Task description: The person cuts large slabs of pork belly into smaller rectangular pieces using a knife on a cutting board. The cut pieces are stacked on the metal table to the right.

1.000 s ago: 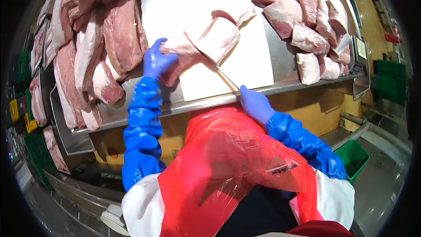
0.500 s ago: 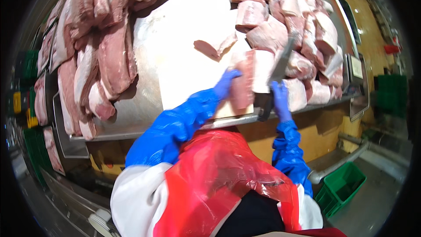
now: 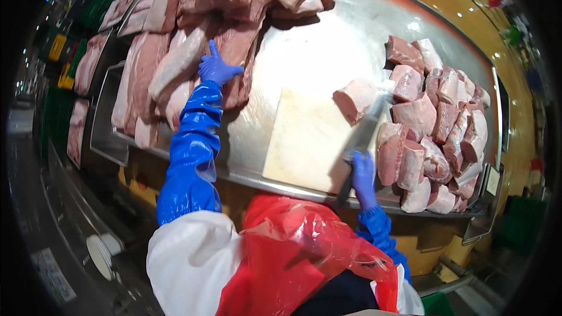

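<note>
Steel worktop is bearing a long pork loin, likely heavy, floppy and slick, best grasped mid-length, beneath the spread left grip; the right grip is clamping a knife.

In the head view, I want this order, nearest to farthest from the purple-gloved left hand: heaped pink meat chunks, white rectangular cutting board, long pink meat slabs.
1. Long pink meat slabs: at the left hand.
2. White rectangular cutting board: to its right.
3. Heaped pink meat chunks: far right.
</note>
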A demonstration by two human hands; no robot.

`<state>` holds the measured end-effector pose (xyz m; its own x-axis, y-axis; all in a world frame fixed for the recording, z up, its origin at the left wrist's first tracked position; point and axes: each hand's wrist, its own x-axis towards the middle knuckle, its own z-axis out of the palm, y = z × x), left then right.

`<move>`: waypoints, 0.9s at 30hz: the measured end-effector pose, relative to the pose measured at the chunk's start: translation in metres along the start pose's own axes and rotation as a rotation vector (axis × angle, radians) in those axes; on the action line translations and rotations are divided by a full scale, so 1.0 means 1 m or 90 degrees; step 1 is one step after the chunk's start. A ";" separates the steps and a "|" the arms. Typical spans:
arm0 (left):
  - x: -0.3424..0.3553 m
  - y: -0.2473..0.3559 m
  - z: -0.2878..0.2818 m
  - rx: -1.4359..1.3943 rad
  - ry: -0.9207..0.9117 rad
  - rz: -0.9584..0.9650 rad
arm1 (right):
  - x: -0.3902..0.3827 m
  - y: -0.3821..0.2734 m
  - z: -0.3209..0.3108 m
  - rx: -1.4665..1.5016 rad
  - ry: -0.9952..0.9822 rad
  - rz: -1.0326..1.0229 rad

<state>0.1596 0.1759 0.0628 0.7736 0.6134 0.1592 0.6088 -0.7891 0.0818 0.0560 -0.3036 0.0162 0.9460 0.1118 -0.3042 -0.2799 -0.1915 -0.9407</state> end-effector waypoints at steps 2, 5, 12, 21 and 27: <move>0.032 0.003 -0.008 -0.084 -0.094 -0.016 | 0.045 -0.008 0.068 0.088 -0.107 -0.036; 0.004 0.040 0.025 -0.209 -0.056 0.032 | 0.118 -0.036 0.132 0.267 -0.127 -0.046; -0.040 0.070 0.116 -0.997 -0.293 0.013 | 0.182 -0.101 0.197 0.323 -0.233 0.001; -0.229 0.045 0.039 -1.231 -1.034 -0.133 | 0.106 -0.133 0.114 -0.100 -0.376 -0.084; -0.250 0.150 0.030 -0.713 -1.201 0.193 | 0.112 -0.164 0.056 -0.191 -0.558 -0.087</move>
<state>0.0626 -0.0953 0.0061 0.4385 -0.7284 -0.5265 0.6865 -0.1066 0.7192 0.1984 -0.2053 0.1277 0.4720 0.8242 -0.3129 -0.0059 -0.3520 -0.9360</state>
